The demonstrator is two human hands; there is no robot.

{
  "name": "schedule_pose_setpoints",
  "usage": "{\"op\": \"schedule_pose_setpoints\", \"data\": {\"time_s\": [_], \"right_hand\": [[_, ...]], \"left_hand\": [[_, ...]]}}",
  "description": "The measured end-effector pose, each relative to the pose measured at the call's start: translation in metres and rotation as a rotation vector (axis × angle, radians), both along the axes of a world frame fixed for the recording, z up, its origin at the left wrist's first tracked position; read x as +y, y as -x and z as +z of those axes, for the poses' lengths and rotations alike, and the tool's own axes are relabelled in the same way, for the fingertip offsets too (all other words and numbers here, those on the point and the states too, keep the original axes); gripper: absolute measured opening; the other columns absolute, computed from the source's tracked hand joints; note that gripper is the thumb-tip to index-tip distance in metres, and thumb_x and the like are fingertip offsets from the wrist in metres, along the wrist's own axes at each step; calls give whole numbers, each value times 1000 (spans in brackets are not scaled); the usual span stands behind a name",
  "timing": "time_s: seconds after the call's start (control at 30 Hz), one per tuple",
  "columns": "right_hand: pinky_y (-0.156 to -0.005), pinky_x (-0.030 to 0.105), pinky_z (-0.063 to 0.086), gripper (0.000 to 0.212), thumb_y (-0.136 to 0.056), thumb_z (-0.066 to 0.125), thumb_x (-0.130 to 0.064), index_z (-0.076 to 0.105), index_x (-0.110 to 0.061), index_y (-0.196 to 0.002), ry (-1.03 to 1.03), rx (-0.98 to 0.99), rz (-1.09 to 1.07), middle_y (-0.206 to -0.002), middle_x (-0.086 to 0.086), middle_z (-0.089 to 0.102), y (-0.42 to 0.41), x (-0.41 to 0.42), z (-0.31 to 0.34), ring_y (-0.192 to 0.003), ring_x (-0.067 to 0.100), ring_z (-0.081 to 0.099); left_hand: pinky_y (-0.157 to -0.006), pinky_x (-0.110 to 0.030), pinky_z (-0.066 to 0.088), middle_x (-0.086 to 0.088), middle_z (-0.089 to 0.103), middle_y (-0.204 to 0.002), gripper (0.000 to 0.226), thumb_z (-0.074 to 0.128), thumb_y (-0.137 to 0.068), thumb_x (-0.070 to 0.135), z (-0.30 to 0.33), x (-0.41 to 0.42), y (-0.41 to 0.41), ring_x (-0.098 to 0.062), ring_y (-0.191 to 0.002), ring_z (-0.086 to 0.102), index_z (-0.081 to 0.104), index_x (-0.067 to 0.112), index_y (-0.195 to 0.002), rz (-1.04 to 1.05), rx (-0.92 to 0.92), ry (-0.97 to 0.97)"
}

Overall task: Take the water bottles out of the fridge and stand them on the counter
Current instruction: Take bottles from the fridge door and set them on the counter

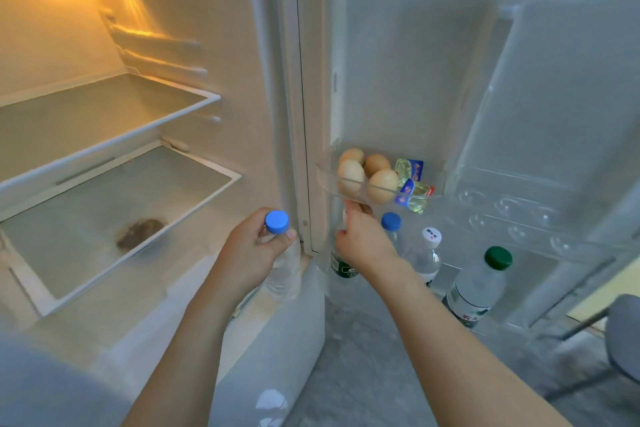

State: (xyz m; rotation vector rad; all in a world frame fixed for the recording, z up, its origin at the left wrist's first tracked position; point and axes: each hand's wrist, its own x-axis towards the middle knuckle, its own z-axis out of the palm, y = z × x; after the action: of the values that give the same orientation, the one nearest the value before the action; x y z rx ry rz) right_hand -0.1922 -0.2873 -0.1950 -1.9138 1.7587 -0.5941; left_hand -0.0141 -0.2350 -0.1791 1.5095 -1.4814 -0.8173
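Note:
The fridge stands open. My left hand [254, 246] grips the neck of a clear water bottle with a blue cap [282, 265], held in front of the fridge body's lower edge. My right hand [363, 236] reaches into the bottom door shelf and closes around the top of a bottle with a dark green label [343, 265]; its cap is hidden by my fingers. Three more bottles stand on that shelf: a blue-capped one [391, 224], a white-capped one [427, 256] and a green-capped one [479, 286].
A clear door tray [325, 180] above my right hand holds several eggs [367, 175] and small packets [414, 187]. Inside the fridge are glass shelves [104, 114] and a dark lump [140, 232] in the lower drawer. A grey stool [623, 333] stands at the far right on the grey floor.

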Motion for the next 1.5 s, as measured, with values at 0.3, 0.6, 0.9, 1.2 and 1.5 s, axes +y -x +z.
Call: {"op": "schedule_pose_setpoints", "data": {"time_s": [0.3, 0.6, 0.9, 1.2, 1.5], "right_hand": [[-83, 36, 43, 31, -92, 55, -12, 45, -1, -119, 54, -234, -180, -114, 21, 61, -10, -7, -21, -108, 37, 57], [-72, 37, 41, 29, -95, 53, -20, 47, -13, -122, 234, -188, -19, -104, 10, 65, -12, 27, -31, -97, 34, 58], [-69, 37, 43, 28, -91, 58, -21, 51, -16, -118, 428, -259, 64, -97, 6, 65, -18, 43, 24, -86, 31, 60], [-68, 31, 41, 31, -87, 64, -29, 55, -19, -114, 402, -259, 198, -100, 3, 67, -35, 53, 66, -92, 26, 60], [-76, 34, 47, 34, -87, 63, -34, 53, -21, -116, 226, -218, 654, -106, 1, 66, -78, 83, 48, -98, 27, 59]], "left_hand": [[-82, -22, 43, 13, 66, -95, 12, 68, -88, 20, -13, -2, -4, 0, -94, 58, 63, 28, -96, 49, 5, -54], [-83, -25, 42, 12, 64, -96, 13, 67, -89, 20, -5, -7, -20, -3, -95, 57, 63, 27, -99, 127, 4, -4], [-81, -26, 41, 8, 63, -98, 12, 67, -89, 22, 6, 1, -28, -5, -90, 54, 63, 27, -98, 183, 13, 13], [-77, -24, 42, 9, 62, -94, 9, 64, -89, 27, 20, 55, -35, -11, -89, 56, 62, 27, -97, 370, -11, 36], [-65, -26, 43, 12, 61, -89, 10, 62, -90, 35, 12, 157, -28, -10, -79, 55, 59, 31, -98, 767, 38, -57]]}}
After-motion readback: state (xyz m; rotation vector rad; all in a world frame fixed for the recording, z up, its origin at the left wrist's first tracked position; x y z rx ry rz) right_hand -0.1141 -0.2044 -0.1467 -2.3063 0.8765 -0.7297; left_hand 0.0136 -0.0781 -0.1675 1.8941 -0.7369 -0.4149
